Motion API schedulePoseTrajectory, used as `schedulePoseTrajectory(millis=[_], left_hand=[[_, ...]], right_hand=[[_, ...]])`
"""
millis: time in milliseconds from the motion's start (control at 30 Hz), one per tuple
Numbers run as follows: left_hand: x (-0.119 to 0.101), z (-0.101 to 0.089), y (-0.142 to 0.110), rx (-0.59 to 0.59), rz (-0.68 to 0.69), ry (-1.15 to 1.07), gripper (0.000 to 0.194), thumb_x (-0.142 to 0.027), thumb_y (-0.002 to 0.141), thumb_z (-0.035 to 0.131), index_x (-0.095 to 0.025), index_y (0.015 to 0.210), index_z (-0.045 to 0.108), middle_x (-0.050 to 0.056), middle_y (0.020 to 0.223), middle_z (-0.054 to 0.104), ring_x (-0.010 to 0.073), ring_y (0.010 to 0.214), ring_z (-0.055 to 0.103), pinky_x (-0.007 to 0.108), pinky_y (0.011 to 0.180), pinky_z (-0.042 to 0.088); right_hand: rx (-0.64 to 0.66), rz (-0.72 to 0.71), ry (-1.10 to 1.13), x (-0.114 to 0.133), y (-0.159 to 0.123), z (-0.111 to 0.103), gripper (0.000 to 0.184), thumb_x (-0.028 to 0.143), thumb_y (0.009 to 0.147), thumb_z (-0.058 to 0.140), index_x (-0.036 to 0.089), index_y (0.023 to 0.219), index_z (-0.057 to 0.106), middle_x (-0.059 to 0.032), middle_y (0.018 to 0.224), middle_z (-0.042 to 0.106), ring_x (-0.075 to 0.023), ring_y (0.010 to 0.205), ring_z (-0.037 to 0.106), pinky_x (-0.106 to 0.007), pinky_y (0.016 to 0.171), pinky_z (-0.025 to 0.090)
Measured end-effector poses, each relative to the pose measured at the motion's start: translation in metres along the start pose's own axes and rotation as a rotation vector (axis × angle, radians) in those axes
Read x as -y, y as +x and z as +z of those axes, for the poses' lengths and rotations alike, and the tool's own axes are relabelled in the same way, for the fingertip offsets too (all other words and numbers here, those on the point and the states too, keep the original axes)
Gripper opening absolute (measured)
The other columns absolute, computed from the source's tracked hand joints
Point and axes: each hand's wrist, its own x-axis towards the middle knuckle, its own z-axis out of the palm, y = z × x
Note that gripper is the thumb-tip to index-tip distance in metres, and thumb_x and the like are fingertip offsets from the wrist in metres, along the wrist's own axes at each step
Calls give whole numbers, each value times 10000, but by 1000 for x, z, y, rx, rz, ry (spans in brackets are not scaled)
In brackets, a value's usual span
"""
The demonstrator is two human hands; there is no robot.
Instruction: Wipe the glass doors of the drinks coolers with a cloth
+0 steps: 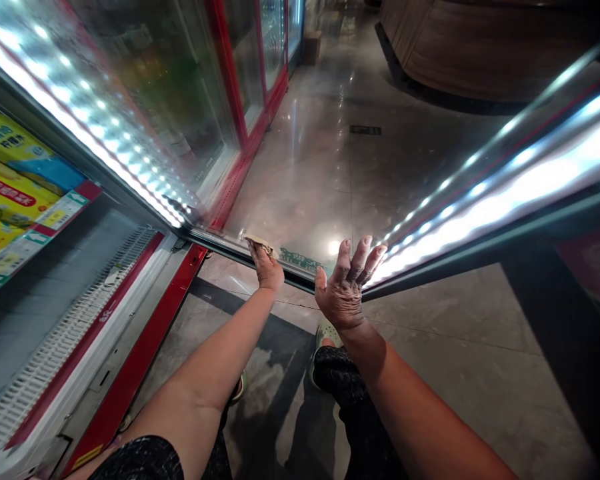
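Right now, from my distant seat, I've got the glass door (pixel 297 277) standing open, lit along both sides, with yellow packs (pixel 15 190) sitting at the front edge of the cooler shelf (pixel 35 237). My right hand (pixel 347 287) is up near the door's bottom right corner, fingers spread and grasping nothing, contact with the glass unclear to me. Over to my left hand (pixel 267 270), pinching a pale cloth (pixel 261 244) at the door's bottom edge!

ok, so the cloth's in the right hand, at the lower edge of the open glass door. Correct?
Wrong hand: the head view shows the cloth in the left hand, not the right hand. It is at the lower edge of the open glass door.
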Motion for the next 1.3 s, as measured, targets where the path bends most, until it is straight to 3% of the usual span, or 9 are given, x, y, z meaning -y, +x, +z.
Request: schedulePoseTrajectory(millis=[100,267,400,500,633,833,1067,1167,1300], left_hand=[[-1,2,-3,-3,-18,-2,708,-49,896,419,-92,1592,294,181,1709,200,228,1607,105,360,1329,144],[-3,14,-28,65,81,-3,708,-72,906,454,-99,1594,290,185,1727,101,205,1608,40,332,1318,162],[-5,7,-13,-2,26,1,729,-61,896,456,-105,1601,274,164,1720,165,201,1611,31,329,1325,123],[-7,5,-7,3,-79,-28,714,-45,887,441,-73,1583,286,194,1710,181,225,1611,99,338,1324,141],[-12,17,-28,63,-86,-53,686,-73,872,486,-112,1543,353,199,1652,331,252,1568,286,373,1291,265],[-24,16,-30,-33,-55,-99,672,-67,866,477,-60,1524,341,229,1675,250,233,1605,160,344,1311,164],[-30,30,-54,63,-65,-167,563,-127,813,611,-190,1361,496,176,1469,524,292,1423,487,429,1213,376],[-36,36,-59,59,-50,-173,568,-110,798,613,-182,1349,495,177,1483,507,289,1455,445,402,1227,357],[-40,30,-45,1,-99,-139,579,-67,831,511,-84,1403,427,261,1601,333,302,1567,258,419,1286,234]], right_hand=[[7,6,4,0,0,0,948,195,903,556,141,1656,-17,-206,1733,-49,-404,1592,-136,-762,1204,192],[-20,14,-17,2,1,2,957,194,883,571,137,1656,10,-216,1730,-55,-419,1588,-135,-773,1193,197],[-7,5,-6,1,0,0,975,188,880,586,134,1655,-3,-212,1731,-57,-408,1589,-142,-760,1207,187],[12,14,-7,2,0,0,990,191,879,594,141,1656,-17,-211,1732,-55,-415,1588,-137,-761,1207,183],[-9,25,-15,4,1,2,965,218,888,581,147,1657,2,-196,1734,-79,-416,1585,-151,-763,1206,167],[-1,24,0,3,1,0,944,200,889,575,135,1652,23,-215,1732,-27,-410,1591,-128,-761,1198,210],[-38,25,12,5,1,1,925,215,892,569,124,1652,50,-245,1723,34,-406,1596,-99,-758,1190,238],[-46,38,28,5,1,1,893,201,906,540,141,1653,54,-249,1717,83,-401,1599,-79,-757,1188,248],[-9,42,40,4,-1,-2,909,161,892,542,146,1652,44,-243,1718,89,-391,1601,-80,-743,1192,266]])
